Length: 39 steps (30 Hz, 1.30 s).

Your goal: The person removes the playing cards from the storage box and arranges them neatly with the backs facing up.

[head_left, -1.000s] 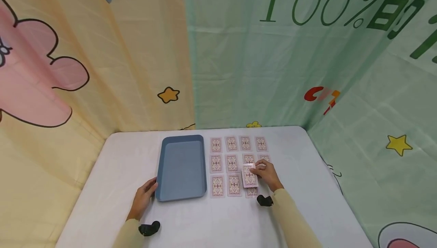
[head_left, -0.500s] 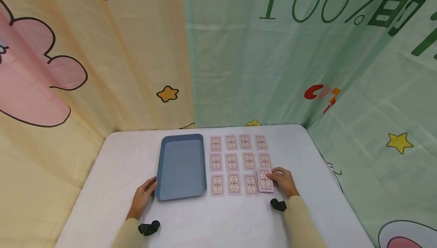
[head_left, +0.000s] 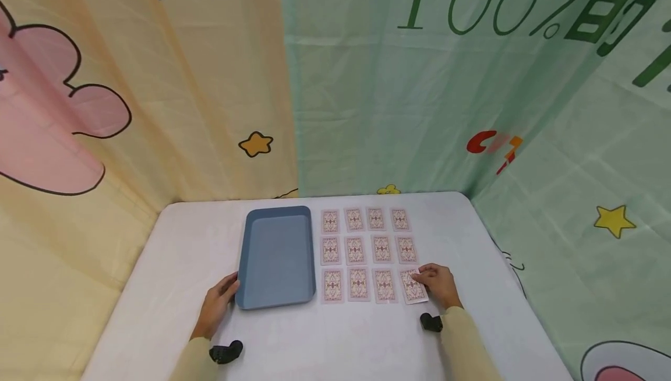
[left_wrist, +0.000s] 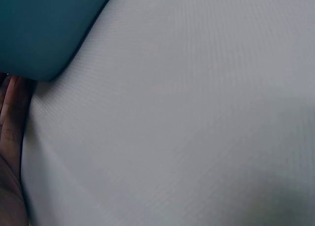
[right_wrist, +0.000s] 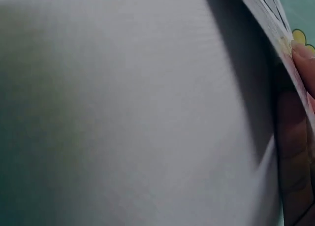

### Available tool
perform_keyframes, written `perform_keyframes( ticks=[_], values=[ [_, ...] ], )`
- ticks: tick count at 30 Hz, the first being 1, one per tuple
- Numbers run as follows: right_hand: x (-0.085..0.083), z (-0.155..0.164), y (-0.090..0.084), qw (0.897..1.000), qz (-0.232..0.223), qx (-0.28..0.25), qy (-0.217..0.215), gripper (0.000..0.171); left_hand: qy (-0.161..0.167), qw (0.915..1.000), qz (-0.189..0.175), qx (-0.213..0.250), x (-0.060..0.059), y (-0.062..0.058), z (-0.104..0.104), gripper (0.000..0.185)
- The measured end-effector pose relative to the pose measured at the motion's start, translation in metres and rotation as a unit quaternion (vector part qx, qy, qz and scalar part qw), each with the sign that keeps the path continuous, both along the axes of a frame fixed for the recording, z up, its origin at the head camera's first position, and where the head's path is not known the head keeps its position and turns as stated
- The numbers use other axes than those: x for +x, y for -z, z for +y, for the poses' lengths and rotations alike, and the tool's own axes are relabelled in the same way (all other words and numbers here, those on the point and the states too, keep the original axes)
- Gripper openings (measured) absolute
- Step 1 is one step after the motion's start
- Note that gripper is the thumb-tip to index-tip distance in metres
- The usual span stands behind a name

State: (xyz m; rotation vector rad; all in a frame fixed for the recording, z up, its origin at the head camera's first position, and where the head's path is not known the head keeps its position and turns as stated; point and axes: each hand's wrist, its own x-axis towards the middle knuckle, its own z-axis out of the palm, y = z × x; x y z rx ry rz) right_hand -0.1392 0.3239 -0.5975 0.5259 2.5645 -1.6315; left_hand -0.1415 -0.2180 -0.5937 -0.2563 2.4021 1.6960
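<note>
My right hand [head_left: 440, 284] pinches a playing card [head_left: 411, 288] by its right side, at the right end of the nearest row. This card lies tilted, with its patterned back up. In the right wrist view the card [right_wrist: 269, 29] stands off the white cloth, with a thumb [right_wrist: 306, 66] on one face and fingers [right_wrist: 291, 132] behind. Other face-down playing cards [head_left: 384, 285] lie in three rows beside it. At the left, my left hand [head_left: 212, 306] touches the near left edge of a blue-grey tray [head_left: 310, 264] with fairly straight fingers, partly hidden by the tray [left_wrist: 44, 34] in the left wrist view.
A white-covered table [head_left: 325, 340] bears the cards and tray. Printed curtains [head_left: 367, 107] enclose its back and sides. A black wrist device [head_left: 226, 352] is worn at the left cuff and another black device [head_left: 431, 322] at the right.
My right hand has moved right and slightly nearer with the card, from over the third column to the fourth, where the card has tilted and come down. My left hand stays at the tray.
</note>
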Motion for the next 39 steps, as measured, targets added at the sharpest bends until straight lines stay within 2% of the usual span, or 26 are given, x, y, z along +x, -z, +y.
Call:
perform_keyframes(
  ticks=[9, 20, 25, 30, 35, 39],
  values=[
    [0.007, -0.004, 0.001, 0.995, 0.008, 0.101, -0.004, 0.025, 0.002, 1.0, 0.005, -0.001, 0.004, 0.003, 0.002, 0.052],
    [0.017, -0.006, -0.002, 0.985, 0.001, 0.172, 0.018, 0.032, 0.0, 0.9994, 0.028, 0.019, 0.003, 0.003, -0.001, 0.051],
    [0.017, -0.009, -0.002, 0.984, 0.009, 0.176, 0.034, 0.033, 0.004, 0.9991, 0.038, 0.02, 0.003, 0.001, -0.003, 0.053],
    [0.015, -0.013, -0.003, 0.983, 0.041, 0.172, 0.044, 0.029, 0.003, 0.9994, 0.024, 0.023, 0.002, 0.0, -0.002, 0.052],
    [0.006, -0.024, -0.01, 0.986, 0.069, 0.149, 0.027, 0.028, 0.002, 0.9998, 0.019, 0.002, -0.001, -0.001, 0.0, 0.051],
    [-0.003, -0.037, -0.018, 0.987, 0.08, 0.139, -0.002, 0.032, 0.008, 0.9989, 0.016, -0.044, -0.003, -0.005, 0.001, 0.051]
  ],
)
